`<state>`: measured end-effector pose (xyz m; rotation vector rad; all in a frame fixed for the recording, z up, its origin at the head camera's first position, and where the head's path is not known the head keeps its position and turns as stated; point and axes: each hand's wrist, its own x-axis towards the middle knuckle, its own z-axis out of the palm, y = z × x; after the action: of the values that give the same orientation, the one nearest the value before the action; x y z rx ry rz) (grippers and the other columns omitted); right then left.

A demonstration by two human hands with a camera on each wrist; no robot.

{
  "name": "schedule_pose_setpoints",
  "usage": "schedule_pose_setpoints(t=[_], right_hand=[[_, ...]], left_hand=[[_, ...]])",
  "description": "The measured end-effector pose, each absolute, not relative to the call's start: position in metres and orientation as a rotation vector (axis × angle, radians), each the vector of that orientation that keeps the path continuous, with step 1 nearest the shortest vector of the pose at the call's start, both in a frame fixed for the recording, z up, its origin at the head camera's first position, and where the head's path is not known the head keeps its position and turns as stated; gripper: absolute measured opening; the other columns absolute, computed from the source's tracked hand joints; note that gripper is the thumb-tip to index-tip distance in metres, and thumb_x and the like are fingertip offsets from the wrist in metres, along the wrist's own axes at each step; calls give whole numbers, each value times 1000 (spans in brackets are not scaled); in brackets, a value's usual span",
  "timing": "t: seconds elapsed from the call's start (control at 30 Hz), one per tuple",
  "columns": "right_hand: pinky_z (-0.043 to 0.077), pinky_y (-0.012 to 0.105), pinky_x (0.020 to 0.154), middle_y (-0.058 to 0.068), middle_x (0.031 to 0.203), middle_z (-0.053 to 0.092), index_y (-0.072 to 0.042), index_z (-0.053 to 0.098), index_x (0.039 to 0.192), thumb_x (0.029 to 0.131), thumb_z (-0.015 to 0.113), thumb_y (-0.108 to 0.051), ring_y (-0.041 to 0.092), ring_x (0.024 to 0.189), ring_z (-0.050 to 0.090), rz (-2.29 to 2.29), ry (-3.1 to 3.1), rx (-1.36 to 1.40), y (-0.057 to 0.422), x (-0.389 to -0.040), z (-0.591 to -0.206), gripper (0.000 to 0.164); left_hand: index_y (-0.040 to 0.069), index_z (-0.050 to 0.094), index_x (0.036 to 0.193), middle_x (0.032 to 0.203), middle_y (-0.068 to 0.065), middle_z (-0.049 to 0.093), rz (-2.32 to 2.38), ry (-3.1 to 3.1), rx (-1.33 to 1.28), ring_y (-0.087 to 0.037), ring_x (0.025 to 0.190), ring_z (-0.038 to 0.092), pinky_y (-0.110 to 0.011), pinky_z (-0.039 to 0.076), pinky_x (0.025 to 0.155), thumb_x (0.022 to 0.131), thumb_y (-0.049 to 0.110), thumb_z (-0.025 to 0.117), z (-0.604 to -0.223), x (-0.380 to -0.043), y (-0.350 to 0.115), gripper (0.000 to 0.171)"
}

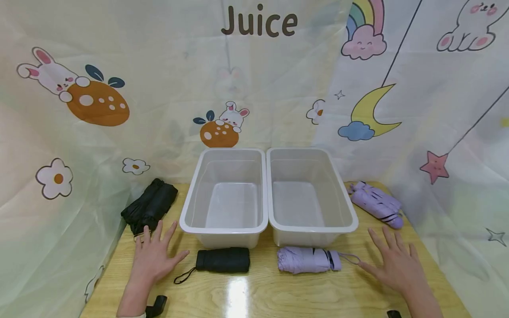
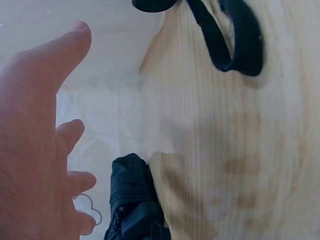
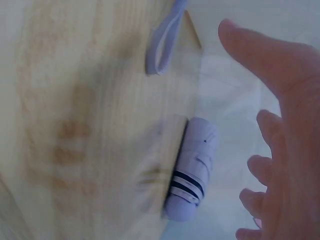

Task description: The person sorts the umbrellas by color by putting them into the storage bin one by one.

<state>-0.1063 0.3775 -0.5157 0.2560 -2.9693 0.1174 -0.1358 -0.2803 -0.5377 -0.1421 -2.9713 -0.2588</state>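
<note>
My left hand (image 1: 154, 255) has its fingers spread and holds nothing. It is between a bulky folded black umbrella (image 1: 150, 205) at the back left and a slim black umbrella (image 1: 223, 260) with a wrist loop, lying in front of the left bin. On the other side, my right hand (image 1: 399, 266) is spread as well, nothing in its grasp. Its thumb tip comes right to the loop of a lavender umbrella (image 1: 304, 259) in the head view. Beyond its fingertips lies a second lavender umbrella (image 1: 377, 204), also visible in the right wrist view (image 3: 192, 170).
Two white plastic bins, the left one (image 1: 228, 230) and the right one (image 1: 314, 229), stand side by side at the table's back with nothing inside. A printed cloth (image 1: 167, 123) hangs behind and along both sides of the wooden table (image 1: 270, 293).
</note>
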Motion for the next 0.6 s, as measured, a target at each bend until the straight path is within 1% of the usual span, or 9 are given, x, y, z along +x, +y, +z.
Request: schedule_pose_setpoints(t=[0.13, 0.2, 0.33, 0.43, 0.47, 0.5, 0.53, 0.57, 0.6], right_hand=[[12, 78, 92, 27, 156, 14, -22, 13, 158, 81, 61, -69, 58, 134, 16, 123, -2985, 244, 376, -106, -520, 102], [16, 77, 92, 28, 154, 19, -19, 16, 157, 82, 64, -65, 58, 133, 20, 137, -2967, 236, 376, -106, -523, 101], [23, 75, 89, 30, 149, 29, -15, 22, 156, 84, 71, -52, 55, 131, 26, 204, -2888, 229, 380, -108, -521, 95], [34, 72, 80, 32, 144, 35, -10, 28, 154, 85, 74, -38, 56, 120, 40, 284, -2780, 258, 383, -115, -513, 88], [38, 69, 73, 33, 142, 37, -9, 29, 153, 85, 74, -35, 56, 111, 47, 314, -2747, 270, 382, -119, -509, 85], [40, 68, 69, 33, 141, 38, -8, 30, 153, 86, 74, -32, 56, 104, 51, 350, -2717, 280, 382, -123, -505, 83], [41, 67, 67, 33, 141, 38, -8, 31, 153, 87, 73, -30, 57, 100, 52, 400, -2693, 282, 380, -127, -500, 81], [41, 66, 66, 33, 141, 38, -7, 32, 152, 88, 73, -28, 58, 100, 52, 452, -2675, 286, 378, -132, -494, 79], [41, 67, 69, 33, 142, 38, -7, 32, 152, 89, 72, -26, 58, 102, 51, 515, -2663, 287, 376, -136, -488, 77]], left_hand=[[22, 32, 153, 150, -31, 25, -273, -2972, -150, -64, 132, 11, -76, 10, 97, 80, 75, 56, -539, -135, -279, 93], [22, 33, 153, 150, -31, 25, -283, -2974, -151, -65, 131, 12, -76, 10, 97, 81, 73, 57, -540, -134, -278, 92], [22, 32, 153, 150, -32, 26, -289, -2979, -150, -65, 131, 13, -75, 10, 97, 81, 73, 57, -542, -134, -276, 91], [21, 34, 152, 149, -32, 28, -287, -2970, -151, -64, 131, 14, -75, 12, 97, 82, 72, 57, -542, -134, -276, 90], [21, 35, 152, 149, -32, 28, -293, -2965, -155, -65, 131, 14, -75, 12, 97, 82, 72, 58, -542, -134, -276, 90], [21, 35, 152, 149, -31, 28, -290, -2967, -151, -64, 131, 15, -75, 13, 97, 82, 72, 57, -542, -135, -276, 89], [21, 35, 152, 149, -31, 28, -292, -2968, -151, -64, 131, 15, -75, 13, 97, 82, 72, 57, -542, -135, -275, 89], [21, 35, 152, 149, -31, 28, -296, -2970, -150, -63, 132, 15, -75, 14, 97, 82, 71, 57, -541, -135, -275, 89], [21, 34, 152, 150, -30, 28, -302, -2976, -151, -63, 132, 14, -74, 14, 97, 83, 71, 56, -541, -136, -276, 89]])
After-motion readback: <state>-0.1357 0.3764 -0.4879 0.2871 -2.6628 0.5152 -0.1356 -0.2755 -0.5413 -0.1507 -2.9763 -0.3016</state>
